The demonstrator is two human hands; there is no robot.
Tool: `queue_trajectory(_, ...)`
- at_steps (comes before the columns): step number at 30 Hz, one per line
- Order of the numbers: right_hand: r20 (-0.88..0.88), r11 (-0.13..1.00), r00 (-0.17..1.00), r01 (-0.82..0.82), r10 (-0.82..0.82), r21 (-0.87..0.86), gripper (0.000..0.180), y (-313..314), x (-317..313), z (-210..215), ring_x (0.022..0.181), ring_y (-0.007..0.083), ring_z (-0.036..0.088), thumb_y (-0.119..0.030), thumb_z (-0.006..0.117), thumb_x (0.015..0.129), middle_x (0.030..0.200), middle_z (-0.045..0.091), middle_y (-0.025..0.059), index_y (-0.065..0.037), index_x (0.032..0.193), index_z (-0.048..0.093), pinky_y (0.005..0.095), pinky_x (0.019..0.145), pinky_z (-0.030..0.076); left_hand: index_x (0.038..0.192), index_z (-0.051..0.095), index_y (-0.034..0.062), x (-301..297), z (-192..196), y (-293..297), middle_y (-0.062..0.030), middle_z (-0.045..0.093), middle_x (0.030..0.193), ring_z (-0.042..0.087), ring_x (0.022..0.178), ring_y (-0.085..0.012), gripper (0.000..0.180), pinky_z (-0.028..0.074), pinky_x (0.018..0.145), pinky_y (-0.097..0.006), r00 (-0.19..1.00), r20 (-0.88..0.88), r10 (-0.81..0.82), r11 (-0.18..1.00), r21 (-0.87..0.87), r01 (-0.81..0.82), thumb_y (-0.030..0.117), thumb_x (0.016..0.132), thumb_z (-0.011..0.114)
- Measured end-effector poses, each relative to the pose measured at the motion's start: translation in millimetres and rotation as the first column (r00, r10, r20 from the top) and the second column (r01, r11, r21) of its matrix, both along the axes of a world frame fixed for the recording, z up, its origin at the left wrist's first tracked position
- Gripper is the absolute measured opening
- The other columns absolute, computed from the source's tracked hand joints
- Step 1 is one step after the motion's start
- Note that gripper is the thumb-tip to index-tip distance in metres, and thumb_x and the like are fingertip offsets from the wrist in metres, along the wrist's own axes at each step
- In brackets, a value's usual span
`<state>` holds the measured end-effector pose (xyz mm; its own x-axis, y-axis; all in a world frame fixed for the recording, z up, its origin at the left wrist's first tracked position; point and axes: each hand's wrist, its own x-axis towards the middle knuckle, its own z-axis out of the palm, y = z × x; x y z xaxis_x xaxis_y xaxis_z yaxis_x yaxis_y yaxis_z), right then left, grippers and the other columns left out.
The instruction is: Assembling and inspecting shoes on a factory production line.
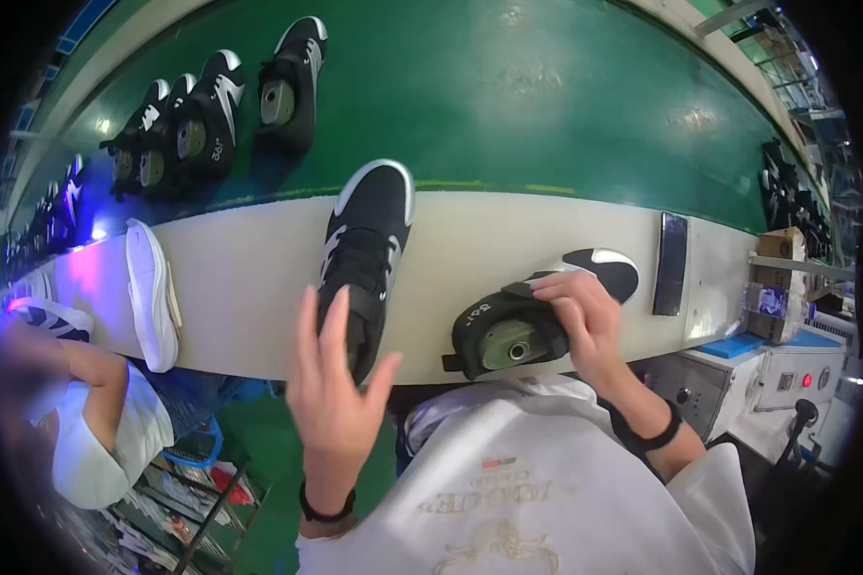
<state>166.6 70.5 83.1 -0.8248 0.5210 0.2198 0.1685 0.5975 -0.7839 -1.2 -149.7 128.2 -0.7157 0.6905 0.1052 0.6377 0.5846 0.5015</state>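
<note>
A black shoe upper with silver trim [370,220] lies on the pale bench strip, its toe pointing away from me. Over its heel end is my left hand [340,398], fingers spread, gripping nothing; whether the fingertips touch the shoe I cannot tell. To the right, a second black shoe upper [479,321] lies on its side, toe to the right, with a green last [510,347] showing in its opening. My right hand [585,321] has its thumb and fingers closed on that shoe's upper edge near the tongue.
Several similar shoes [302,86] stand on the green surface at the far left. White soles [153,297] lie on the bench strip's left, near another person [105,431]. A dark phone-like slab [671,264] lies at right, before a control box [786,379] and cartons [780,278].
</note>
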Motion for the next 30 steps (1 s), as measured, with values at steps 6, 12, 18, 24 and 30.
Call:
queue_trajectory(6,-0.129,0.960,0.951,-0.276,0.279,0.043,0.016,-34,-72,-18,0.071,0.0281,0.063,-0.016,0.060,0.082,0.078,0.067,0.0118,-0.003,0.077,0.070,0.0391,0.064,0.050,0.128,0.055,0.0145,-10,-17,-6,-0.0142,0.051,0.133,0.055,0.115,-0.0372,0.062,0.050,0.089,-0.043,0.985,0.082,0.154,0.987,0.024,-0.156,0.002,0.070,0.074)
queue_trajectory(12,-0.291,0.830,0.790,-0.557,0.539,0.024,0.034,-72,-165,-29,0.068,0.0307,0.058,-0.026,0.056,0.091,0.063,0.058,0.0109,-0.004,0.066,0.063,0.0418,0.063,0.048,0.130,0.051,0.0045,-30,-21,-16,-0.0165,0.051,0.133,0.046,0.126,-0.0347,0.055,0.036,0.105,-0.042,0.957,0.141,0.255,0.959,0.091,-0.269,-0.003,0.077,0.064)
queue_trajectory(18,-0.318,0.874,0.814,-0.464,0.486,0.148,0.025,21,-165,-34,0.094,0.0292,0.057,-0.030,0.061,0.089,0.088,0.064,0.0098,-0.007,0.081,0.068,0.0424,0.086,0.044,0.118,0.059,-0.0069,-15,-4,-15,-0.0219,0.058,0.127,0.053,0.120,-0.0337,0.026,0.039,0.105,-0.040,0.901,-0.338,0.272,0.944,0.277,-0.180,0.001,0.094,0.051)
queue_trajectory(24,-0.114,0.925,0.964,0.264,-0.242,0.272,0.025,278,-65,-39,0.102,0.0346,0.057,-0.024,0.065,0.088,0.104,0.065,0.0167,-0.004,0.103,0.067,0.0418,0.092,0.045,0.118,0.059,-0.0019,52,-25,66,-0.0236,0.057,0.127,0.052,0.121,-0.0415,0.033,0.039,0.104,-0.048,0.936,0.036,-0.349,0.912,0.244,0.331,-0.005,0.085,0.053)
queue_trajectory(30,0.235,0.616,0.577,0.661,-0.782,0.428,0.066,503,129,-69,0.115,0.0387,0.055,-0.045,0.066,0.084,0.123,0.058,0.0260,0.006,0.123,0.055,0.0422,0.098,0.044,0.134,0.046,-0.0001,80,-95,142,-0.0257,0.036,0.145,0.031,0.137,-0.0437,0.051,0.024,0.111,-0.056,0.903,0.151,-0.401,0.910,-0.050,0.412,0.009,0.085,0.057)
